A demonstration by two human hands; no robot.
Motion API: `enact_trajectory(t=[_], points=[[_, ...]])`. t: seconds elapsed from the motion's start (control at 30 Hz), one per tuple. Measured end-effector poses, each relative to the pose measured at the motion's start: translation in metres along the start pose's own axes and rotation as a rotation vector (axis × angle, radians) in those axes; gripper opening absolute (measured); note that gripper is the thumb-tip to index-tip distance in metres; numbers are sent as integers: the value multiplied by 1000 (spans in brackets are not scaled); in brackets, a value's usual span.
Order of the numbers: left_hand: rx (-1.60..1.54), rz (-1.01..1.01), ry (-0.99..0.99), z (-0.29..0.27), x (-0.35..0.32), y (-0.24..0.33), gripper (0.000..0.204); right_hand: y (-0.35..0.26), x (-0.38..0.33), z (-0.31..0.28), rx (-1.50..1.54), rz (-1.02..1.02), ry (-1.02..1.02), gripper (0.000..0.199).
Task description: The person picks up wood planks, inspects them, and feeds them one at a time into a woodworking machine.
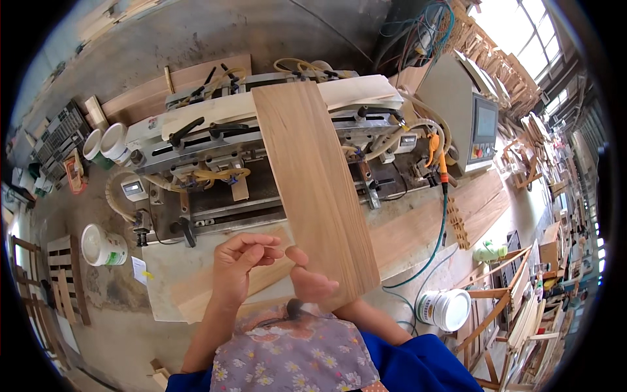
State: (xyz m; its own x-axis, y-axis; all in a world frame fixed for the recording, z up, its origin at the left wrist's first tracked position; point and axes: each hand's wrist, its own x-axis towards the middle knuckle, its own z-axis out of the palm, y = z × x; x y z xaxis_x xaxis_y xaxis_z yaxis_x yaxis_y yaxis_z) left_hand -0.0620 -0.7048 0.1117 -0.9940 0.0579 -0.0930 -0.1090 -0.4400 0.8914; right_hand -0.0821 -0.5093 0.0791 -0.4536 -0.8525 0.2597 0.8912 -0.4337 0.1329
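Note:
A long brown wooden board (313, 176) slants from the top of a metal machine (215, 147) down toward my body. My right hand (313, 283) is at the board's near left edge, its forearm passing beneath the near end. Its fingers curl over the edge onto the face; the rest is partly hidden. Just left of the board, my left hand (236, 261) is raised with thumb and fingers bent together. Whether anything small sits between those fingertips cannot be made out. Below the left hand, pale wooden boards (196, 291) lie on the worktable (160, 268).
Black clamp levers (186, 130) and yellow hoses line the machine. An orange air gun (433, 150) with a teal hose hangs by the control box (483, 127). White buckets (104, 245) stand left; another bucket (445, 309) is at right. More boards (444, 215) lie right of the machine.

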Motion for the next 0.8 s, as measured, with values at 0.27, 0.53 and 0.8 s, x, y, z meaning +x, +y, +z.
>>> enact_trajectory(t=[0.27, 0.53, 0.8], points=[[28, -41, 43, 4, 9, 2, 41, 8, -12, -23, 121, 99, -69, 54], [104, 214, 148, 29, 55, 39, 67, 39, -20, -89, 851, 660, -577, 51], [235, 453, 376, -7, 89, 71, 28, 16, -30, -49, -628, 115, 473, 62]])
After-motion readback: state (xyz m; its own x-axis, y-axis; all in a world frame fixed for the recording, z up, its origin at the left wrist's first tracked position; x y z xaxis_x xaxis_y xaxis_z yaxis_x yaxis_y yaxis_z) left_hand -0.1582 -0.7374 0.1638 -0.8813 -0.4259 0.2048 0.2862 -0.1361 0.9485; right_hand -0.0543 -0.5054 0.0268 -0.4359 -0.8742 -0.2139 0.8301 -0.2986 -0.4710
